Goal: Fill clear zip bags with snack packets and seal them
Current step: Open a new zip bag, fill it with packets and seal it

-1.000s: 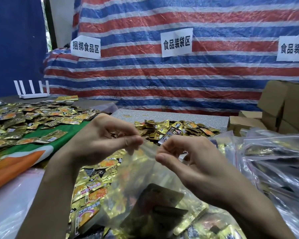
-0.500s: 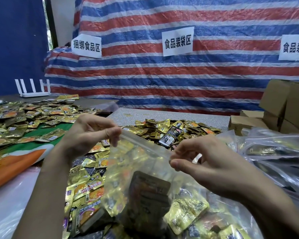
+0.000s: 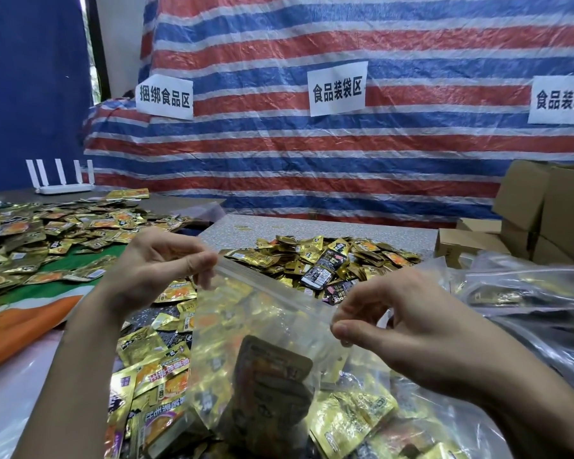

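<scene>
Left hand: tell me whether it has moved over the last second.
Yes. The left hand has slid left, farther from the middle wall sign, along the top of the bag.

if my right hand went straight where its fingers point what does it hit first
The right hand pinches the zip bag at one end of its top edge, fingers pointing left. Along that edge it would probably meet the left hand at the other end; depth is unclear.

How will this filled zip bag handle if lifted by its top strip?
Probably floppy: the clear zip bag wrinkles and sags between the left hand and right hand. Likely bottom-heavy, since packets bunch low inside. The glossy film may slip from a light pinch.
</scene>
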`<state>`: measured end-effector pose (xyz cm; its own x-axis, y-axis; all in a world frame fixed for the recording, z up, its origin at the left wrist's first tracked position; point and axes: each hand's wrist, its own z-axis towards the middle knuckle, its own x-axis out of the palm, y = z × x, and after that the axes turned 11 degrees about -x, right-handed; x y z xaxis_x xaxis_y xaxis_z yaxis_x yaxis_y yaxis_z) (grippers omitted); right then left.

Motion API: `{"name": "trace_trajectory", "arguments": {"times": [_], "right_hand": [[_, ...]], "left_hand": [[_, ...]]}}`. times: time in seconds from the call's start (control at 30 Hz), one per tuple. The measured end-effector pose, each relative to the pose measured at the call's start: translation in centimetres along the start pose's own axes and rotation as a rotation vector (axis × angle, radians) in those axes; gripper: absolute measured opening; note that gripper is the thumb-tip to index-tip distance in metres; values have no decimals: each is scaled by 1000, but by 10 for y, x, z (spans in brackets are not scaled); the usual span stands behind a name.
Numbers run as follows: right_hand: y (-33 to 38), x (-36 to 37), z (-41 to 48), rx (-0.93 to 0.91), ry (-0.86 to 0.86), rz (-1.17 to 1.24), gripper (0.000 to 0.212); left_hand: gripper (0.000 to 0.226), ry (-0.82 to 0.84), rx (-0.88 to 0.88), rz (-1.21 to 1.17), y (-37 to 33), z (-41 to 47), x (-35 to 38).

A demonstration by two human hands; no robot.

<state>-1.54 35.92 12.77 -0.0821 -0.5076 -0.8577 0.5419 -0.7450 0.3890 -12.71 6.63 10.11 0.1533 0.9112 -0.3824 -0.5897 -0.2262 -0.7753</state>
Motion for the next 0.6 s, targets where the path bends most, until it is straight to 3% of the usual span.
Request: {"name": "trace_trajectory", "arguments": {"times": [0.13,0.27,0.43,0.5,0.6], "right_hand": [[5,-3,-3,22,-6,-53,29],[12,-3,-9,34,49,-154,39],[16,-6,-17,34,103,-263,38],[12,-9,-17,63,96,-234,40],[5,-14,-16,131,30,-169,41]], "left_hand": [[13,-15,-24,31,2,1,-2],[25,-67,-25,82,0,7,7],[20,-339,105,409,3,24,63],[20,-420,88,376,7,28,92],[19,-398,-18,146,7,32,135]]}}
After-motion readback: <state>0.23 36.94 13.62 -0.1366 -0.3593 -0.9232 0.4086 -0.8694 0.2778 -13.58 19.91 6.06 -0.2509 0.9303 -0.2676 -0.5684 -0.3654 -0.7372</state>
